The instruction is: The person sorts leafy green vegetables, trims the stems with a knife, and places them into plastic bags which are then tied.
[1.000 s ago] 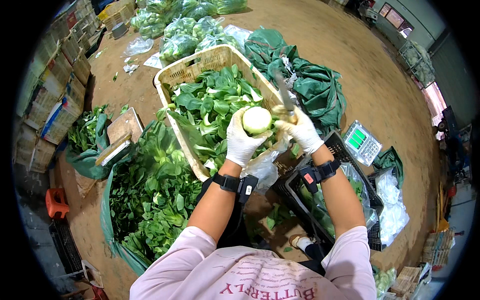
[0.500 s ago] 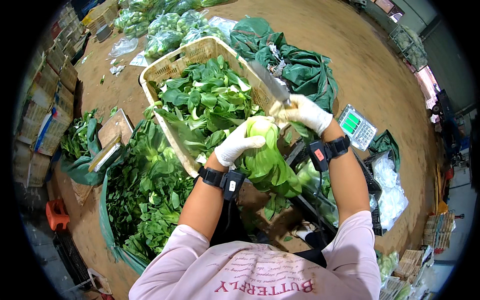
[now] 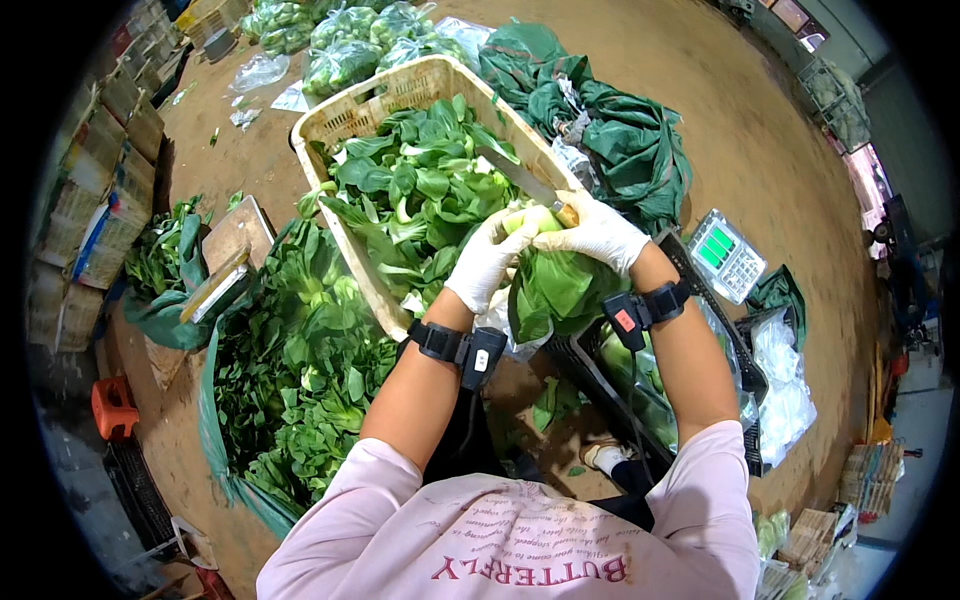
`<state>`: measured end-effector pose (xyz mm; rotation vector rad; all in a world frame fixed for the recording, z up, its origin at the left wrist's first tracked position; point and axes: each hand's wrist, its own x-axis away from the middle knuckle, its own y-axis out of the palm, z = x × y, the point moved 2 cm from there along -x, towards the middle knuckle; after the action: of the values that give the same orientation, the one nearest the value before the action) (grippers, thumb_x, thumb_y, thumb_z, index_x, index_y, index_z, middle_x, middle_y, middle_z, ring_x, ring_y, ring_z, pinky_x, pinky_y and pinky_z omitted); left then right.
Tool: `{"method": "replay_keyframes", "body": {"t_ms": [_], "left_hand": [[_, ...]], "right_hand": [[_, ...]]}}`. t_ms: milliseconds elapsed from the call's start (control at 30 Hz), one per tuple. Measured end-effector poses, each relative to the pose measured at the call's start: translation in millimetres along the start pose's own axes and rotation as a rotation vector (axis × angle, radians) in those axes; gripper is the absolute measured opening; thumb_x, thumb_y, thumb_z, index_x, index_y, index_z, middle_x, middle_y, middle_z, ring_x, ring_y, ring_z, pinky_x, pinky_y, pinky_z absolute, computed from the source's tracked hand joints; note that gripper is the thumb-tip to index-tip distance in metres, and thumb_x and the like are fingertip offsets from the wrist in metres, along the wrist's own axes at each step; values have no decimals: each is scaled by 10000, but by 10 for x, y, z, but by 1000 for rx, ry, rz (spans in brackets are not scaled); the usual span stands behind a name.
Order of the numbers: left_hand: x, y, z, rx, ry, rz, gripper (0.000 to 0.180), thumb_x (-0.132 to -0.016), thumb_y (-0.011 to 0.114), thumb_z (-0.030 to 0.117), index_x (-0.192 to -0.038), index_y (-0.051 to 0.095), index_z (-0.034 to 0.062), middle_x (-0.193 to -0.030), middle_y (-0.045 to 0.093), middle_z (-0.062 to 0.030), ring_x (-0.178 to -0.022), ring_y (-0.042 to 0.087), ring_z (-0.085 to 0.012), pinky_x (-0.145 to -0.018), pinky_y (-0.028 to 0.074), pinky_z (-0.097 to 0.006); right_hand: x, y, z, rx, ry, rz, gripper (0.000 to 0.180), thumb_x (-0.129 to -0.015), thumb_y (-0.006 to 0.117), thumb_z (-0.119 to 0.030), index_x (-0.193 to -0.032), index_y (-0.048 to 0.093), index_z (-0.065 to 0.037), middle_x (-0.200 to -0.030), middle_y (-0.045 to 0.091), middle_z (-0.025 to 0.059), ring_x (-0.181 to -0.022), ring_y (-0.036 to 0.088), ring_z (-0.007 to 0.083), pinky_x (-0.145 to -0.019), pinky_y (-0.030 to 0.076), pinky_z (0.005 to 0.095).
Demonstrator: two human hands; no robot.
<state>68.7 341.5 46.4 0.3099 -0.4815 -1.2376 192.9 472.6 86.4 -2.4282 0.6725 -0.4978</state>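
Observation:
My gloved left hand (image 3: 484,262) is closed on the pale base of a bok choy (image 3: 562,288), whose green leaves hang down toward me. In my gloved right hand (image 3: 598,238) is a knife (image 3: 528,180), its blade pointing up and left over the crate. The right thumb presses against the bok choy's base, so both hands meet there. Beyond them, a cream plastic crate (image 3: 345,225) holds loose bok choy leaves (image 3: 415,180).
A green sack (image 3: 212,400) piled with bok choy lies at left. At right stand a black crate (image 3: 575,365) with bagged greens and a digital scale (image 3: 727,255). Crumpled green sacking (image 3: 635,150) and bagged greens (image 3: 340,65) lie beyond the cream crate.
My hands have come together at the bok choy's base. The bok choy has turned, its leaves now bunched under my right hand, and the knife has swung lower toward the left.

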Motion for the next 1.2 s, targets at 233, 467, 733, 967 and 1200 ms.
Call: {"method": "replay_keyframes", "body": {"t_ms": [233,467,733,967,1200], "left_hand": [[-160,-487,-51,-10,364,403,373,-877,525,10,-1248,485,-4,-983,598,-111,-680,621,-190,-620,537,-289],[-87,-286,-12,-838,664,765,903,-776,693,287,-1482,181,52,-1472,211,-275,-1371,204,-404,-1132,154,-450],[182,688,-417,-422,-38,-449,679,-812,718,223,-1373,398,14,-1290,515,-89,-1168,489,-165,-1014,377,-308],[59,784,-278,-14,15,-83,491,-832,660,68,-1271,451,4,-1132,579,-104,-983,591,-198,-827,508,-324],[-157,788,-464,99,25,-24,414,-880,625,144,-1263,489,64,-1130,607,-77,-983,613,-208,-830,523,-355]], "right_hand": [[323,-113,311,-843,56,-278,733,-739,768,-388,-1294,471,-12,-1179,570,101,-1054,547,157,-934,443,298],[877,-30,818,-1485,51,-222,812,-778,679,-531,-1363,417,-33,-1219,573,175,-1022,608,255,-882,523,393],[1170,371,743,-641,-25,561,523,-872,670,-281,-1280,483,-11,-1014,601,32,-850,545,102,-783,476,269],[2315,1179,1153,-1155,228,797,208,-977,503,-225,-1113,526,-70,-899,625,19,-631,516,57,-544,425,189],[2799,2891,2516,-59,684,-5,396,-917,517,-392,-1094,613,-51,-1021,642,227,-958,601,404,-813,471,453]]}}
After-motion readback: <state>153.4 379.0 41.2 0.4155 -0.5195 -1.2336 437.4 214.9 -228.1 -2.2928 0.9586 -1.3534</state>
